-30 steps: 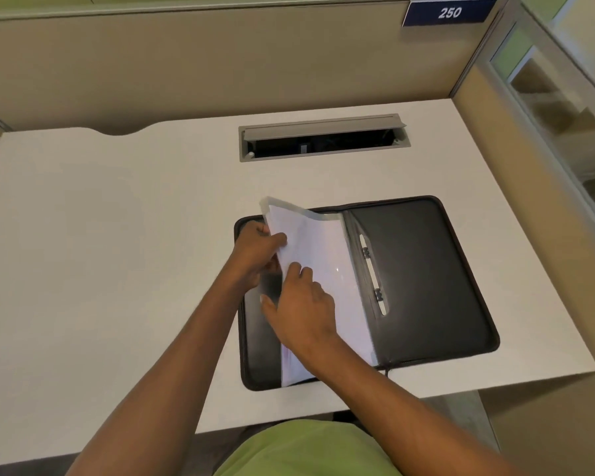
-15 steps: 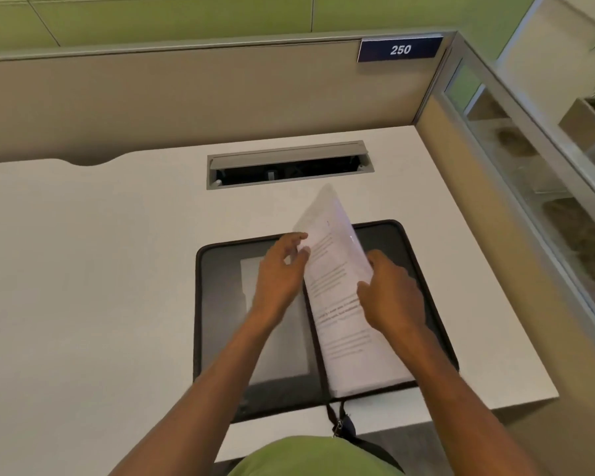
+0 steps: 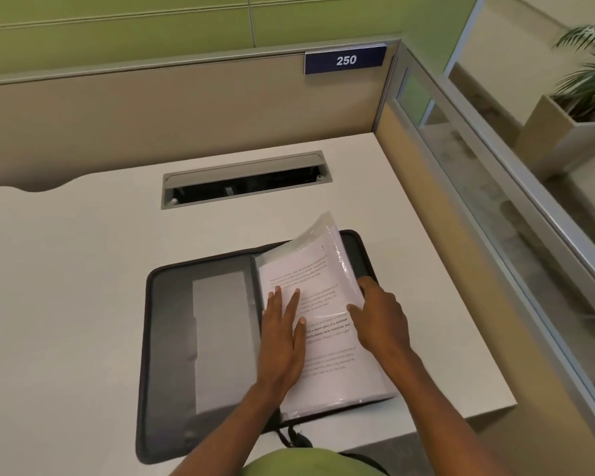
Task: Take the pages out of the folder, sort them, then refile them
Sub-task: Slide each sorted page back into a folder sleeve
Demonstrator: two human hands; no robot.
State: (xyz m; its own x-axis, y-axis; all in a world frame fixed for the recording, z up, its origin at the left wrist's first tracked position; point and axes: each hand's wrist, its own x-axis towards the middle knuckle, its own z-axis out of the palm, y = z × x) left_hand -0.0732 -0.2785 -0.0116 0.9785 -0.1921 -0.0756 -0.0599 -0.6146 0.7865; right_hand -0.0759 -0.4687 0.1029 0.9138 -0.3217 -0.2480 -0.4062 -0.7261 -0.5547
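Black folder (image 3: 172,304) lies open on the table (image 3: 66,269); the pages (image 3: 323,372) have swung from its left half to the right. Left hand (image 3: 282,338) presses flat on them, fingers straight; right hand (image 3: 382,321) pinches their outer edge. Pulling them out looks next.

My white desk (image 3: 66,269) has an open cable hatch (image 3: 246,180) at twelve o'clock; a blue sign (image 3: 346,60) reading 250 sits at one, a potted plant (image 3: 588,73) at two.

Desk (image 3: 66,269) room left of folder (image 3: 172,338); partitions (image 3: 186,108) behind, right.
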